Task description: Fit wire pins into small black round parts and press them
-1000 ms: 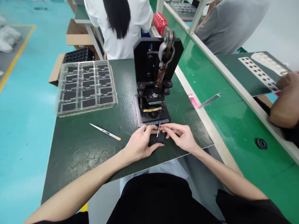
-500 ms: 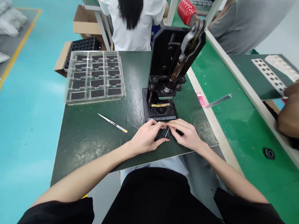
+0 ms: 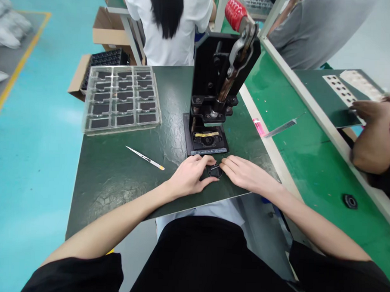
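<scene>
Two bare hands meet at a round black part (image 3: 215, 172) lying near the front edge of the worktop (image 3: 116, 172), just before the base of a hand press (image 3: 204, 73). Left hand (image 3: 189, 176): grip grasping the part's left side, thumb at the near edge, fingers at the far edge. Right hand (image 3: 243, 174): fingertips bunched at the right rim; cannot tell whether that grip holds anything. Tweezers (image 3: 145, 158) lie left of the hands, apart from them. Judgement: keep the left grip steady and the part flat, let the right fingertips work lightly, press only at the rim, and leave the face untouched, since sideways force would probably slide so small a piece.
</scene>
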Available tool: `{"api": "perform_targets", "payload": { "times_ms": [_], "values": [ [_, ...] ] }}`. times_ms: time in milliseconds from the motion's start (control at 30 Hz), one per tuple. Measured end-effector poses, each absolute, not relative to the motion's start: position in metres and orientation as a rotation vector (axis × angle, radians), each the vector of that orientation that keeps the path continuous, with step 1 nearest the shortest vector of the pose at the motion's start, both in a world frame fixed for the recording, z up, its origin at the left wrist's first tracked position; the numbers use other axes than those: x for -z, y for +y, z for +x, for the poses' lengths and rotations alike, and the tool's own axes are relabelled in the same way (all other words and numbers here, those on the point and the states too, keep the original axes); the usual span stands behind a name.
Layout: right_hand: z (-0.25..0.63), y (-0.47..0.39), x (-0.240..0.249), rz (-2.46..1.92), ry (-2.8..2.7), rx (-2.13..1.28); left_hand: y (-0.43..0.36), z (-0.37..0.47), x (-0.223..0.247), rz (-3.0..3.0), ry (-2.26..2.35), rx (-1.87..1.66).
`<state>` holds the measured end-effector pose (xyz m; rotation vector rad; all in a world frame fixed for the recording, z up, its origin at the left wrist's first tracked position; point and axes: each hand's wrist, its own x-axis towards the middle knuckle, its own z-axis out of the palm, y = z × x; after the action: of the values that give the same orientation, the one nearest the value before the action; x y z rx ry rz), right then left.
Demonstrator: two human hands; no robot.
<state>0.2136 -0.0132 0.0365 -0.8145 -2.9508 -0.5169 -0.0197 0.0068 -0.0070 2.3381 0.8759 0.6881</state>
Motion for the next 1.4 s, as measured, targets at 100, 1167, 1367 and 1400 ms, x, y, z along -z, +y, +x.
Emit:
{"api": "perform_targets", "payload": {
  "times_ms": [100, 1167, 1367, 1400],
  "values": [
    [0.215, -0.012, -0.038, -0.846, -2.941, 0.430, 0.007, -0.020, 0.007, 2.341, 0.877, -0.680],
    [0.201, -0.018, -0.002, -1.142, -1.839, -0.739, 0.006, -0.020, 0.004, 2.341, 0.886, -0.665],
    [0.197, -0.020, -0.006, -1.117, -1.949, -0.639, 0.006, -0.020, 0.006, 2.327, 0.887, -0.667],
    [0.197, -0.020, -0.007, -1.116, -1.953, -0.631, 0.006, -0.020, 0.006, 2.328, 0.886, -0.665]
  ]
}}
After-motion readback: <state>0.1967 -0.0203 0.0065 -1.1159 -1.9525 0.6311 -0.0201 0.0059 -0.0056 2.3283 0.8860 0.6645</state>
